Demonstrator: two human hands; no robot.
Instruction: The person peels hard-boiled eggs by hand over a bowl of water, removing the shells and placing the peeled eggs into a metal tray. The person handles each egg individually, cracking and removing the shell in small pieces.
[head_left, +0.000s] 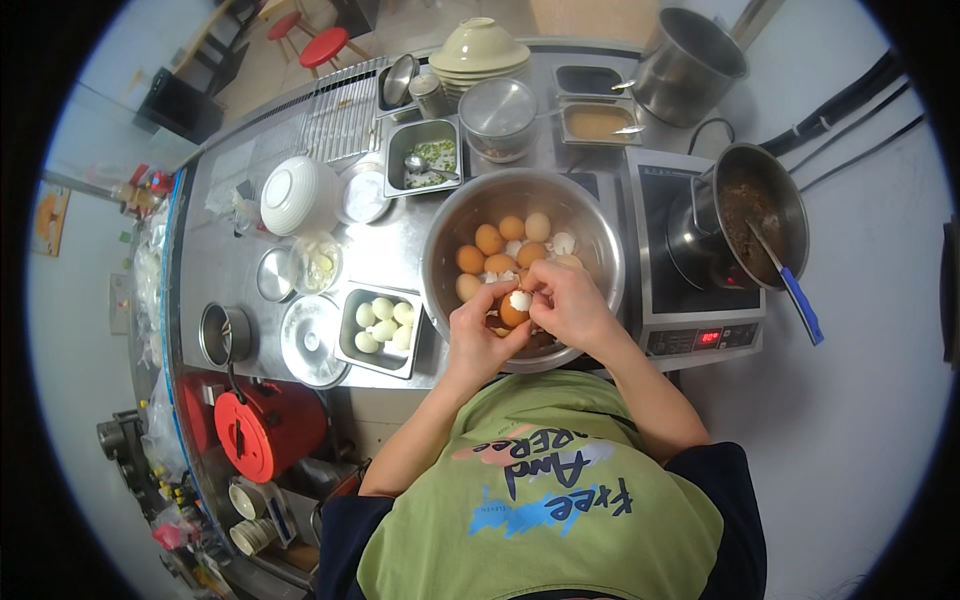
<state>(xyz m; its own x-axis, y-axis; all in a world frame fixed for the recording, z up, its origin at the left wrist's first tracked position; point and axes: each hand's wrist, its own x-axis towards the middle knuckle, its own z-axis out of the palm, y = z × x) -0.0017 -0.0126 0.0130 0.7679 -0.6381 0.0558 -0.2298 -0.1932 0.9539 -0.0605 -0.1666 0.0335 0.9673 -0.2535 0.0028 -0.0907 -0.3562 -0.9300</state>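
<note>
Over a large stainless steel bowl (609, 247), my left hand (484, 330) holds a brown egg (514, 313) from its left side. A patch of white shows at its top, where the shell is off. The fingertips of my right hand (568, 304) pinch at the edge of this patch. In the bowl lie several brown eggs (490, 239) in their shells and loose bits of eggshell (562, 244). Left of the bowl, a rectangular steel pan (411, 358) holds several peeled eggs (384, 330).
An induction cooker (699, 304) stands at the right, bearing a steel pot (799, 225) with dark contents and a blue-handled utensil (799, 304). Behind the bowl are a pan of chopped greens (435, 157) and a lidded clear container (497, 112). Steel lids (311, 341) lie at the left.
</note>
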